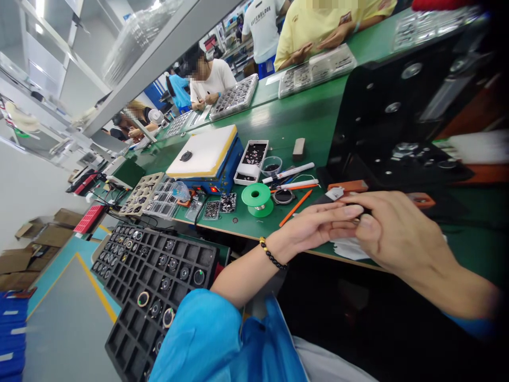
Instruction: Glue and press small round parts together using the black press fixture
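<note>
two hands meet on one small dark piece (363,210), mostly hidden by fingers: the left hand (314,225) and right hand (392,228) both have a closed grip on it, likely to steady it from two sides. it is above the surface's (302,114) front edge, near a white cloth (348,248). the green spool (262,207) and orange stick (296,208) lie nearby, seemingly for easy reach; the black tray (137,322) has compartments, probably so round pieces don't knock.
</note>
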The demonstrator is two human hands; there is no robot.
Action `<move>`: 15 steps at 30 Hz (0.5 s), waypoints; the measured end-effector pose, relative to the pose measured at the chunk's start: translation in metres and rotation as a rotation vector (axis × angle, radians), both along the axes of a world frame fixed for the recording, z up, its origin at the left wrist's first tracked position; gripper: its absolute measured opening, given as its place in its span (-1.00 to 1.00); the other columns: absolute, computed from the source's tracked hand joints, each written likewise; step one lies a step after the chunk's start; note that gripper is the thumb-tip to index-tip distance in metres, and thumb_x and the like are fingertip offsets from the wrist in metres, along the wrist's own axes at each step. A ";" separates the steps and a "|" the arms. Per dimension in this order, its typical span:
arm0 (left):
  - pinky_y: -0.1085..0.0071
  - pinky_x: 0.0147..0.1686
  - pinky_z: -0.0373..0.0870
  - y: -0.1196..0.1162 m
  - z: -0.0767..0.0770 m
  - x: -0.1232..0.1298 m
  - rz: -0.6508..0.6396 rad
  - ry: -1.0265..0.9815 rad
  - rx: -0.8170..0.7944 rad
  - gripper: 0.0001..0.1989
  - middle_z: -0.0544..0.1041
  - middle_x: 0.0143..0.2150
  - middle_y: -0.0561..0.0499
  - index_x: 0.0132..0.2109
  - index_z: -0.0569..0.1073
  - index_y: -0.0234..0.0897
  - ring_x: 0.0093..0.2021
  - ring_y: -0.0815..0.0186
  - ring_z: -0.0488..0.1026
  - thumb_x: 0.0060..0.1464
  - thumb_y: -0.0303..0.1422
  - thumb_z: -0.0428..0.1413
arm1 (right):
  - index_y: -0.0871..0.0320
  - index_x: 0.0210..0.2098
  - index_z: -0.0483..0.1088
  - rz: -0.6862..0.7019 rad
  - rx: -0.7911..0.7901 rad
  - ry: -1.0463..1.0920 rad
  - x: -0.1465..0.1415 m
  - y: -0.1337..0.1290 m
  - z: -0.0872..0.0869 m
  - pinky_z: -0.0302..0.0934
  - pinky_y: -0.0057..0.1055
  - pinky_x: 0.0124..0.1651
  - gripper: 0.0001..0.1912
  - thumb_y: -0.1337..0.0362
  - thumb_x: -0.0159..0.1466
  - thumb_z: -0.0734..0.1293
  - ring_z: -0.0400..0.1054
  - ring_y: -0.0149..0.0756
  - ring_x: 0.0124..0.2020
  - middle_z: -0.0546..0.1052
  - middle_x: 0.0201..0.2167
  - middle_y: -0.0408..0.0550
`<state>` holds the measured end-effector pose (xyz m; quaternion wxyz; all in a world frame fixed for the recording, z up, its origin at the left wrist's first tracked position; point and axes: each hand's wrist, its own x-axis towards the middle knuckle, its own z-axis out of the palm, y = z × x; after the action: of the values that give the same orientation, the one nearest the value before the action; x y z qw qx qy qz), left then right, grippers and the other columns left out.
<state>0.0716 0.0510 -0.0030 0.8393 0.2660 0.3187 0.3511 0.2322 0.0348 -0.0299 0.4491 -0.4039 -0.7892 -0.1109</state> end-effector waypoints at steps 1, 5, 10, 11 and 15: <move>0.49 -0.18 0.46 -0.001 0.001 0.000 -0.002 0.008 -0.007 -0.89 0.58 -0.37 -0.03 -0.29 0.60 -0.41 -0.37 0.41 0.54 0.14 -0.57 0.17 | 0.24 0.06 0.42 -0.001 -0.012 0.001 0.000 0.000 0.000 0.39 -0.16 0.00 -0.61 0.22 0.49 0.06 0.45 -0.03 -0.08 0.59 -0.09 0.19; 0.44 -0.12 0.45 -0.004 0.005 0.002 0.020 0.022 -0.008 -0.85 0.58 -0.36 -0.03 -0.25 0.61 -0.41 -0.34 0.39 0.54 0.23 -0.57 0.14 | 0.27 0.02 0.43 0.002 -0.024 -0.002 0.000 -0.001 -0.001 0.37 -0.17 0.03 -0.59 0.20 0.51 0.05 0.44 -0.02 -0.06 0.59 -0.08 0.21; 0.37 -0.05 0.43 -0.002 0.003 0.002 0.021 0.042 -0.010 -0.79 0.57 -0.37 -0.05 -0.27 0.61 -0.41 -0.37 0.39 0.53 0.26 -0.60 0.08 | 0.26 0.04 0.42 0.004 0.023 -0.005 -0.001 -0.001 0.000 0.37 -0.20 0.03 -0.61 0.23 0.52 0.04 0.43 -0.05 -0.05 0.58 -0.09 0.22; 0.37 -0.07 0.42 -0.001 0.002 0.001 0.012 0.031 -0.001 -0.80 0.57 -0.37 -0.05 -0.27 0.61 -0.41 -0.38 0.40 0.53 0.25 -0.60 0.09 | 0.27 0.05 0.42 0.008 0.029 -0.004 -0.002 -0.001 0.001 0.37 -0.19 0.03 -0.60 0.23 0.52 0.04 0.42 -0.05 -0.05 0.58 -0.09 0.23; 0.42 -0.12 0.45 -0.002 -0.003 0.000 -0.035 -0.063 0.019 -0.98 0.60 -0.34 -0.04 -0.24 0.60 -0.40 -0.36 0.38 0.55 0.16 -0.54 0.26 | 0.28 0.06 0.41 0.057 0.052 0.058 -0.003 -0.003 0.003 0.39 -0.12 0.01 -0.63 0.24 0.52 0.06 0.44 -0.02 -0.03 0.58 -0.07 0.21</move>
<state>0.0714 0.0486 -0.0057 0.8523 0.2683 0.2842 0.3476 0.2291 0.0314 -0.0267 0.4852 -0.3722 -0.7840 -0.1068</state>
